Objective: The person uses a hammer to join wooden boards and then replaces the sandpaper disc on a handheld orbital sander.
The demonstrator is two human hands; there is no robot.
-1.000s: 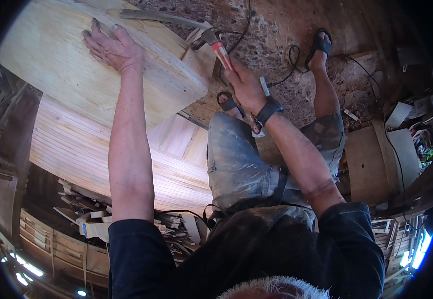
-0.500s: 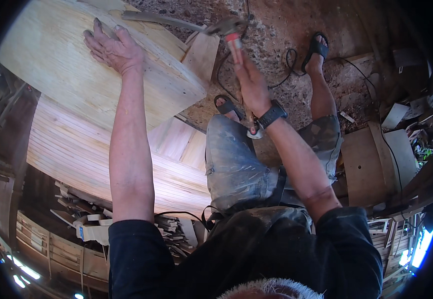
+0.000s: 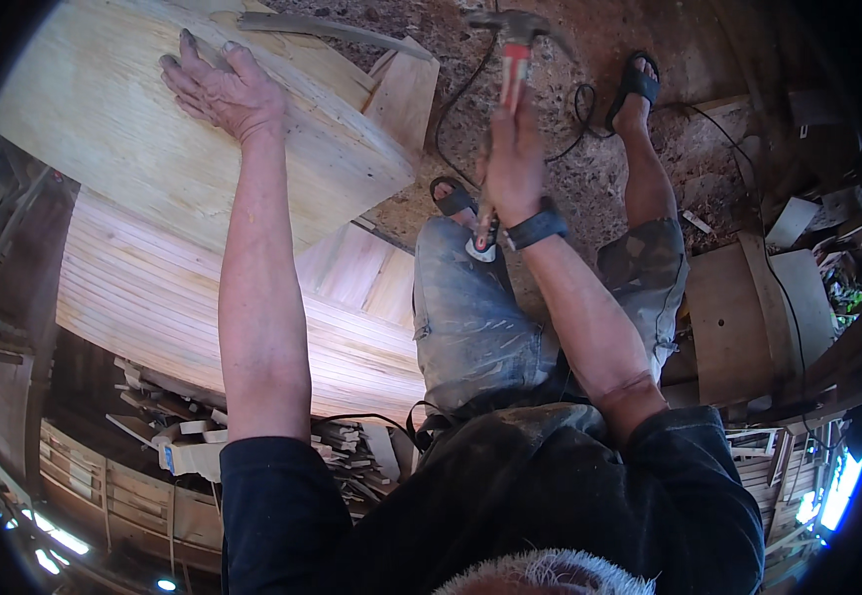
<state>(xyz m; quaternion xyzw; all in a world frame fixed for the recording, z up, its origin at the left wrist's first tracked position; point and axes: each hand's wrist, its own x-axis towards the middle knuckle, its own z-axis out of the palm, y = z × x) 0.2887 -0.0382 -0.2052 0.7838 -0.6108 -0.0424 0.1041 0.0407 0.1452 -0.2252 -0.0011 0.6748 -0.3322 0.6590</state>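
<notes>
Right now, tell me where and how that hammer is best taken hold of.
Probably by the handle, coming from the picture's lower side: it is long and slim and runs that way from the hammer's head. The right grip wraps its lower part, leaving the red-and-white stretch near the head bare.

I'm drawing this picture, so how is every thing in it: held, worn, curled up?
Claw hammer: gripped in the right hand
Left hand: open, resting on the wooden panel
Slatted panel: partly hidden
Black cable: looped
Shorts: smudged
Sandals: worn
</notes>
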